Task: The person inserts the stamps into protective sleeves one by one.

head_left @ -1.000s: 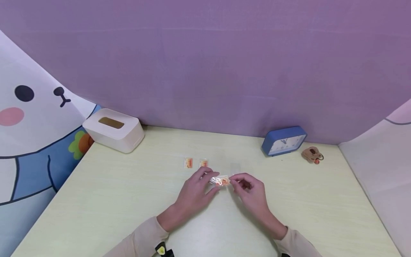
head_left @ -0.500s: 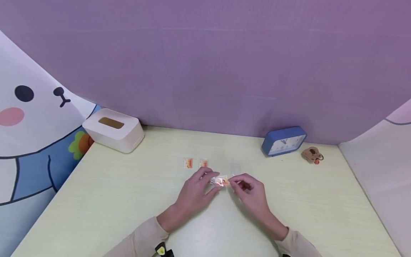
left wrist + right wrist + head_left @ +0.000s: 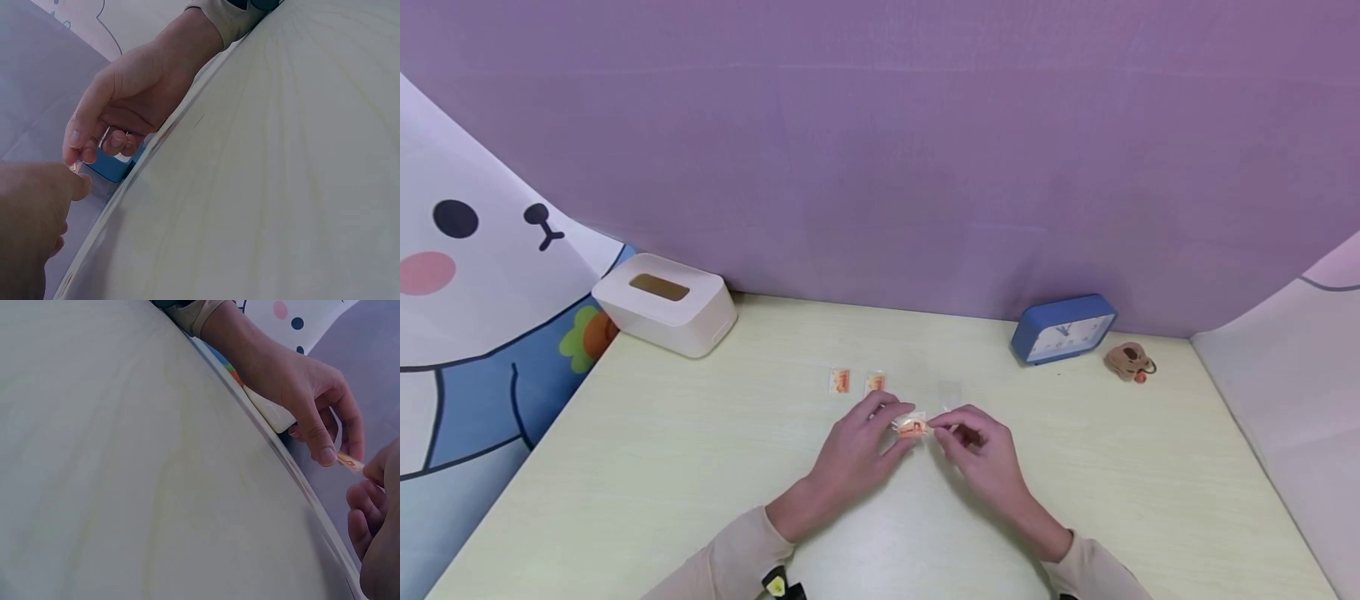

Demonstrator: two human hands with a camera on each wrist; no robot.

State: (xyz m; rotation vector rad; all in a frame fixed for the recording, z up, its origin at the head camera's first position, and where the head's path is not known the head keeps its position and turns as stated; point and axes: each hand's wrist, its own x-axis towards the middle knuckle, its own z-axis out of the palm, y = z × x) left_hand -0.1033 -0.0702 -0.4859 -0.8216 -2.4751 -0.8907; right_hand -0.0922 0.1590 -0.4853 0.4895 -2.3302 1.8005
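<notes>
The person's left hand (image 3: 859,443) and right hand (image 3: 987,450) were found above the near-middle of the pale surface (image 3: 625,467), fingers of both curled in a pinch on one small orange-printed packet (image 3: 912,427). The packet lay between the two hands, gripped at its left side and its right edge. Glare and the covering fingers left it uncertain whether clear film wrapped the print. The step in hand was judged to be fine two-handed work on this packet; the next move seemed to call for a steady left hold and a light, controlled right pinch. Just beyond the left fingers lay an orange-printed card (image 3: 876,381), with a matching card (image 3: 839,381) beside it. A clear plastic piece (image 3: 950,393) lay just past the right hand, close enough to be brushed. Farther off stood a brown pouch (image 3: 1127,361), a blue clock (image 3: 1063,329) and a white tissue box (image 3: 700,321), none obstructing.
</notes>
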